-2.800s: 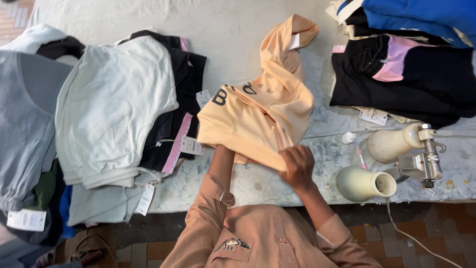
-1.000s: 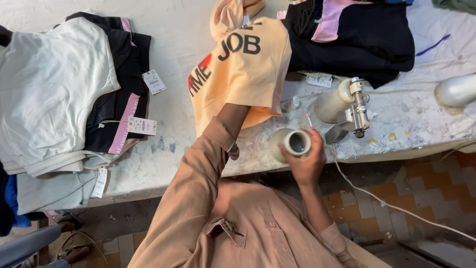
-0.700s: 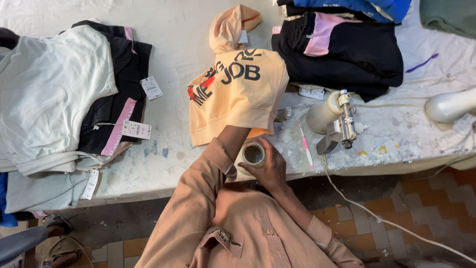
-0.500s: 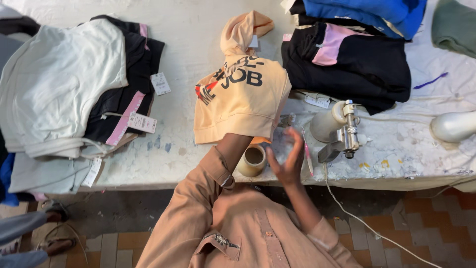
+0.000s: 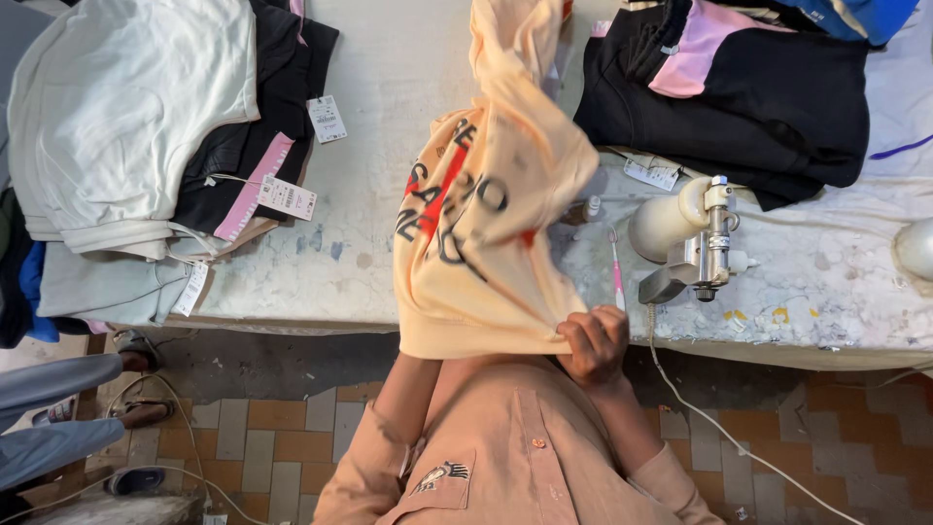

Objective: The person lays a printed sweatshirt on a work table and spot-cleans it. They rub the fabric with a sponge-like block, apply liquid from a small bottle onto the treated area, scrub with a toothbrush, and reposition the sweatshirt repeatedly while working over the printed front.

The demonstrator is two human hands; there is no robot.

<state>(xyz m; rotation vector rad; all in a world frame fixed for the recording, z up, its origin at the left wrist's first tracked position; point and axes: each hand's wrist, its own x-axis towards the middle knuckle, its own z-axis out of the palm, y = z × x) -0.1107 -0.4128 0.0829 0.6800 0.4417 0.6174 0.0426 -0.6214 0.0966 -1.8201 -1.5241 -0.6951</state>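
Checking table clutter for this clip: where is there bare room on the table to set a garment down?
Bare table lies between the left garment stack and the peach sweatshirt. The right side is crowded: dark garments, spray tool, pink pen.

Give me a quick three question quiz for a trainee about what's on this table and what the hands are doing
1. True or false: the right hand grips the bottom hem of the peach sweatshirt.
2. Which garments lie at the table's far right? A) the black and pink pile B) a red towel C) a striped scarf
3. Fill in: the left arm goes up inside the sweatshirt, so the left hand is ____.

Key: 1 true; 2 A; 3 hidden.
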